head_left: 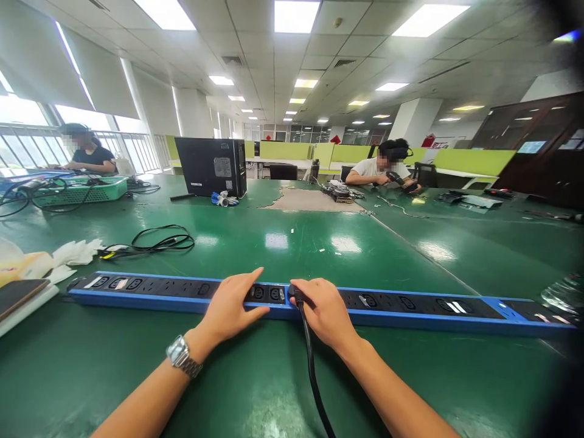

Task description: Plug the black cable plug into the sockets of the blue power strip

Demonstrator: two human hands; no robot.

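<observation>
A long blue power strip (173, 302) with black sockets lies across the green table in front of me. My left hand (232, 299) rests over the strip left of its middle, thumb and fingers apart, with nothing held between them. Just right of the middle, my right hand (323, 309) is closed on a black power plug (294, 294). The plug is at the strip's surface; whether its pins sit in a socket is hidden. From it a black cord (312, 371) runs down towards me and out of view. Two sockets (268, 294) show between my hands.
A coiled black cable (159, 241) lies behind the strip, left. Tissues (75, 254) and a dark phone-like slab (20, 297) sit at left. Farther back stand a computer tower (210, 165) and a green basket (91, 192). Two people work across the table.
</observation>
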